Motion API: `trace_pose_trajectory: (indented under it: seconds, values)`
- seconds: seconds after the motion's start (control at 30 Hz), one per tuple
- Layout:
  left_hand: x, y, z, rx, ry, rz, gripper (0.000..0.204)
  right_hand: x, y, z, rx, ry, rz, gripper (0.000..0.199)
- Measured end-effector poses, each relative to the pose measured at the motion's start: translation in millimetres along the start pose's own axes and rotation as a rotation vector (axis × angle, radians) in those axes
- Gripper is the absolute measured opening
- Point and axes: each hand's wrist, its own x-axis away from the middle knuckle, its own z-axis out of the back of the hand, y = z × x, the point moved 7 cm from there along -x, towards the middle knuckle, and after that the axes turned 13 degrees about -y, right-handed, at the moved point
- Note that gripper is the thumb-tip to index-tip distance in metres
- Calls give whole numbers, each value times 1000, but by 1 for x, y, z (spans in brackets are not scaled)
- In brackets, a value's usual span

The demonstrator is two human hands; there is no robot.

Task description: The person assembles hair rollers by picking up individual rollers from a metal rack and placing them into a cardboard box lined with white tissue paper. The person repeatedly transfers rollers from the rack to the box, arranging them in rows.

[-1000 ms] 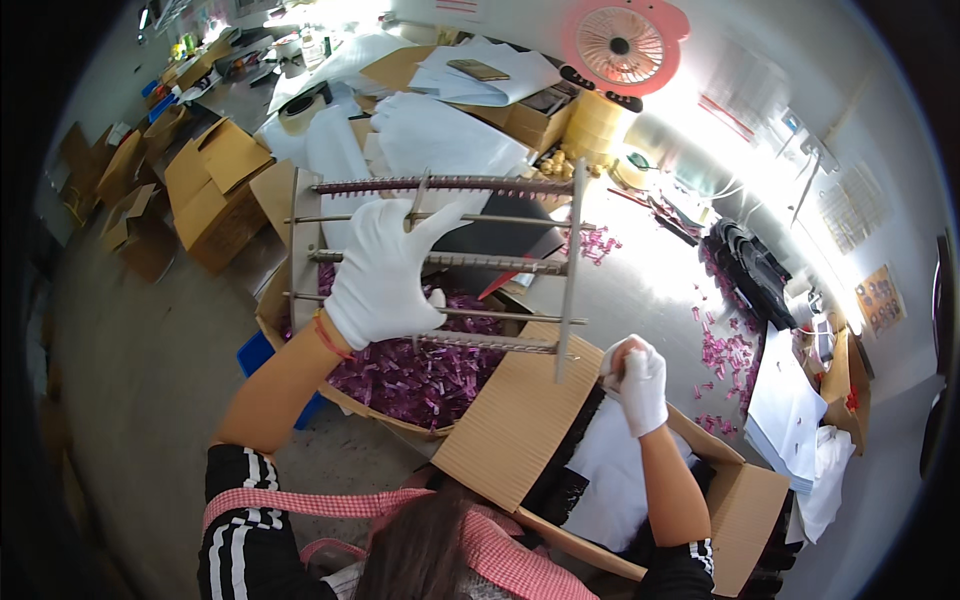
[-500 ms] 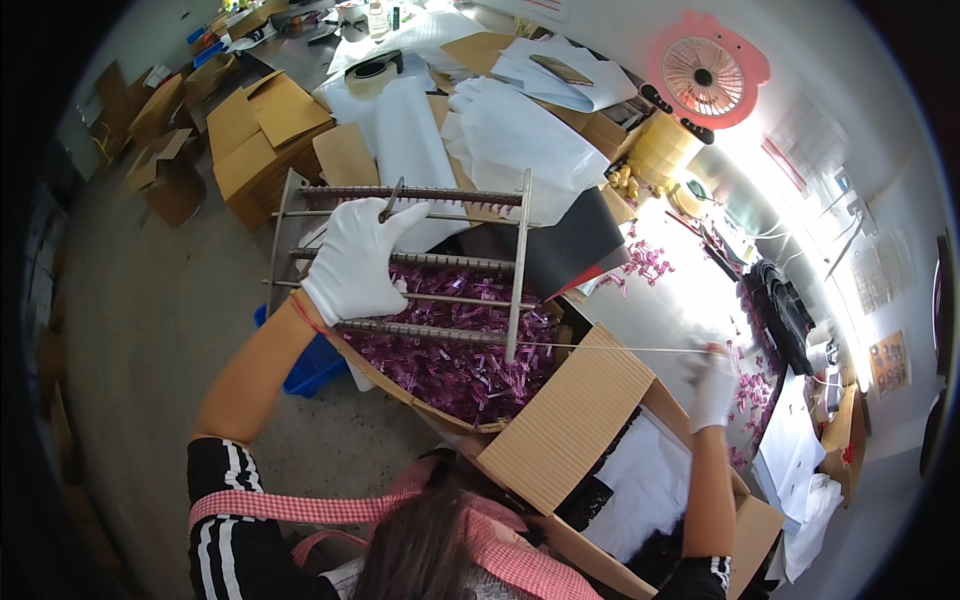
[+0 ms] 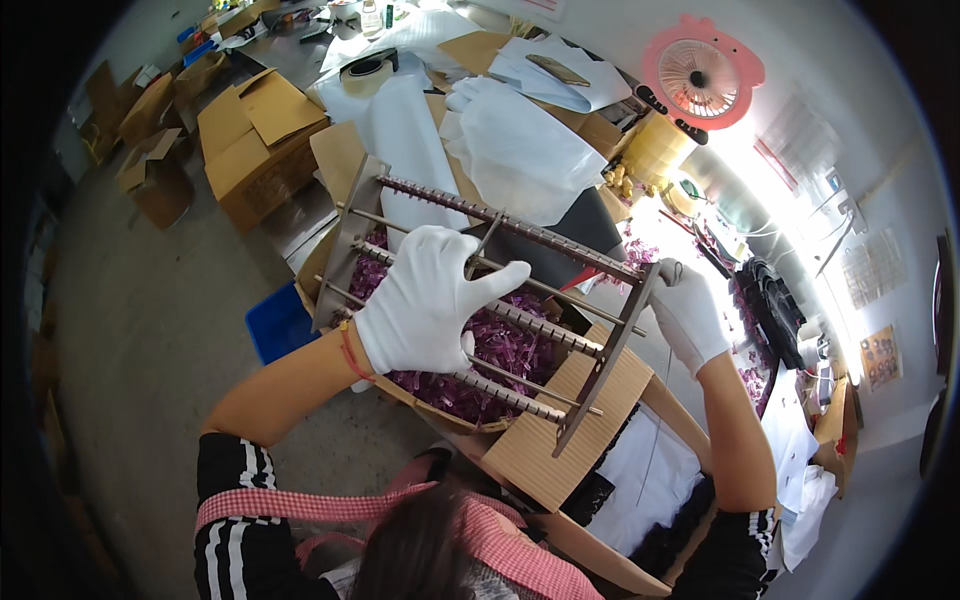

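Note:
A metal rack (image 3: 607, 365) with toothed bars and thin cross rods is held slanted above a cardboard box of small purple plastic pieces (image 3: 515, 350). My left hand (image 3: 420, 300), in a white glove, is closed on the rack's left-middle part, its thumb stretched to the right; some fingertips are hidden. At the rack's upper right corner my right hand (image 3: 688, 312), also gloved, has its fingers pinched together against the end bar. From that hand a thin metal rod (image 3: 654, 440) seems to hang down over the box at right. Its upper end is hidden.
A second carton (image 3: 560, 400) with white plastic inside stands nearer, to the right. Loose purple pieces lie on the bench beside a black bundle (image 3: 775, 310). A pink fan (image 3: 698, 78), paper sheets and a plastic roll are behind. A blue bin (image 3: 280, 325) sits left.
The rack has swung, its right end coming nearer and rightward. My right hand has moved up to its corner, and the rod that stretched sideways from the rack now points down.

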Motion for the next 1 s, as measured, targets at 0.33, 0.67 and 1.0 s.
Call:
trace_pose_trajectory:
  seconds: [0.33, 0.67, 1.0]
  values:
    - [9, -6, -15, 7, -54, 8, 84, -13, 25, -12, -84, -3, -28, 10]
    - [47, -49, -26, 121, -259, 226, 85, 54, 273, 227, -1114, 507, -9, 22]
    - [18, -48, -41, 731, -208, 213, 90, 491, 388, 403, -627, 1751, 173, 25]
